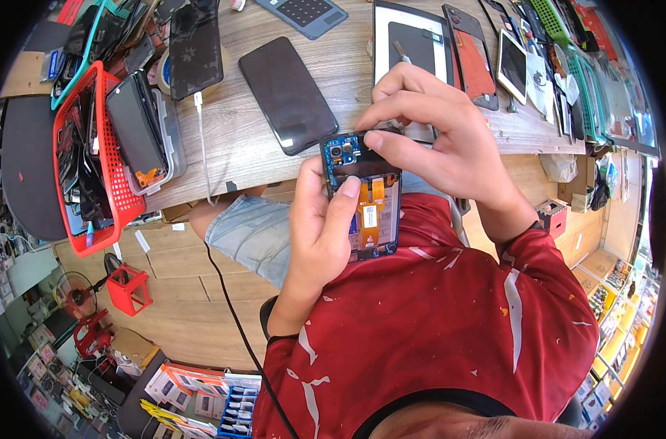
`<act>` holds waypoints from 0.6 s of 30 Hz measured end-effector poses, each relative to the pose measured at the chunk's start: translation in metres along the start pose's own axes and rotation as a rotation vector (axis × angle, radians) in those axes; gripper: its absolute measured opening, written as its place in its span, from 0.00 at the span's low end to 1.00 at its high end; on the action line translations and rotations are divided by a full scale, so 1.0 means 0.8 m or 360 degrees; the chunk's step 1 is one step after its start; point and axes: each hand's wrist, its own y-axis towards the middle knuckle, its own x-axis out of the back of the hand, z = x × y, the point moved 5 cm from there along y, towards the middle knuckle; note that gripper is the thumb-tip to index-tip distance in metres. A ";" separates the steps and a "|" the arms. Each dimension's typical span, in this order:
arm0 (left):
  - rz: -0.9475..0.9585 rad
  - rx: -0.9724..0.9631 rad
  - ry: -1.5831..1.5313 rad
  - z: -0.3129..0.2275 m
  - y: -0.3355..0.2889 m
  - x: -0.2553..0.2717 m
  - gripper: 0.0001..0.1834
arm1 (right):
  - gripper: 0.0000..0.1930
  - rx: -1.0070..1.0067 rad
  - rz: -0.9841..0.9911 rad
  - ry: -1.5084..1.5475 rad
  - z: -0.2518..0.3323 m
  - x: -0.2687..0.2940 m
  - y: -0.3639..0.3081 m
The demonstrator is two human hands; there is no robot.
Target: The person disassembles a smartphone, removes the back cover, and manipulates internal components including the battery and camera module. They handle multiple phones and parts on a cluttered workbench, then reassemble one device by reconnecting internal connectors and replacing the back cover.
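Observation:
An opened smartphone (388, 212) is tilted in front of my chest, its inside facing up. It shows a blue circuit board (329, 150) with camera modules (342, 152), an orange flex cable (369, 223) and a battery. My left hand (320, 230) grips it along the left side, thumb pressed over the inside. My right hand (439, 135) is closed at its upper right corner, thumb and forefinger around the dark edge; any small part between them is hidden. The tip of a slim metal tool (400, 51) shows beyond my right knuckles; I cannot tell if it is held.
A black phone (287, 95) lies on the wooden table (216, 132), left of my hands. A red basket (113, 219) of phone parts stands at the left edge, beside a clear box (176, 143). A white cable (203, 154) hangs over the front edge. Phones and a white tablet (512, 66) lie right.

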 end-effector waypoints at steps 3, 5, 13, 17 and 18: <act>0.0043 -0.0063 0.0064 -0.005 -0.002 -0.003 0.17 | 0.04 -0.0012 0.0008 0.0041 -0.008 -0.003 0.001; 0.0051 -0.0090 0.0133 -0.006 -0.003 -0.002 0.18 | 0.04 -0.0143 0.0077 0.0120 -0.010 -0.003 -0.001; 0.0030 -0.0105 0.0290 -0.008 -0.005 0.000 0.18 | 0.04 -0.0259 0.0130 0.0129 -0.010 -0.002 -0.005; 0.0039 -0.0074 0.0265 -0.005 -0.004 0.001 0.18 | 0.03 -0.0161 0.0050 0.0022 -0.005 -0.003 -0.007; 0.0048 -0.0072 0.0237 -0.004 -0.003 0.002 0.18 | 0.03 -0.0153 0.0040 0.0006 -0.005 -0.003 -0.007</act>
